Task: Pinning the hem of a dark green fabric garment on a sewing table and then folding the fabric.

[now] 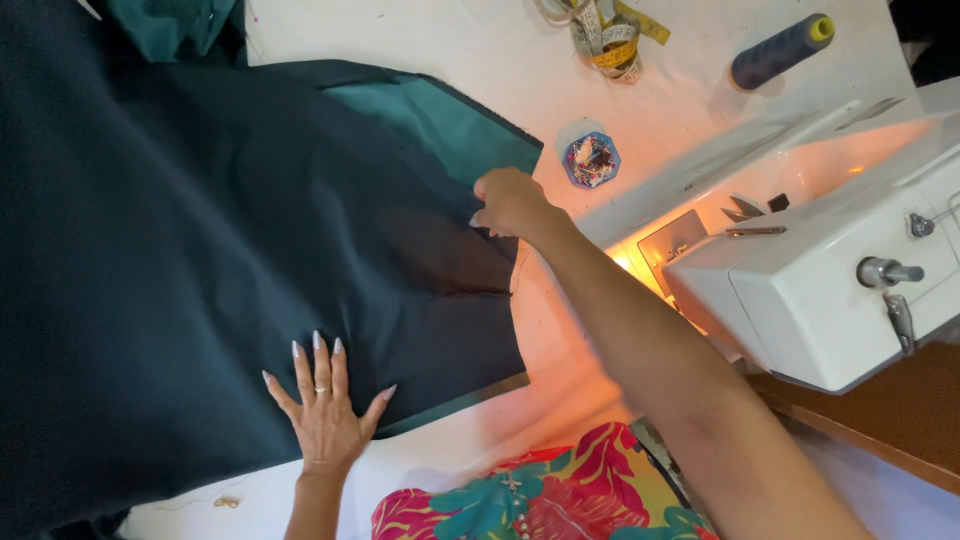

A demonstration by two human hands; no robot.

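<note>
A large piece of dark teal fabric (200, 260) is spread over a white table (500, 70) and covers most of the left half of the view. Near its upper right corner a lighter green panel (440, 125) is seen, which seems to be a part of the same cloth, folded over or lined.

The left hand (325, 405) is laid flat on the fabric near its lower edge, with the fingers spread wide and the palm pressed down; nothing is gripped by it (a ring is worn on one finger). The right hand (510, 200) is stretched forward to the right edge of the fabric, where the fingers are drawn together on the cloth. The fingertips are turned away from the camera, so it cannot be told for sure whether the edge is pinched or only touched.

A white sewing machine (830, 270) is placed at the right, on the table, with its lamp lit, so that an orange glow is thrown on the surface beside it. Beyond the right hand a small blue pin holder (590, 160) is standing. Further back a yellow measuring tape (610, 35) is lying in a heap, and a spool of dark grey thread (780, 50) is lying on its side near it.
</note>
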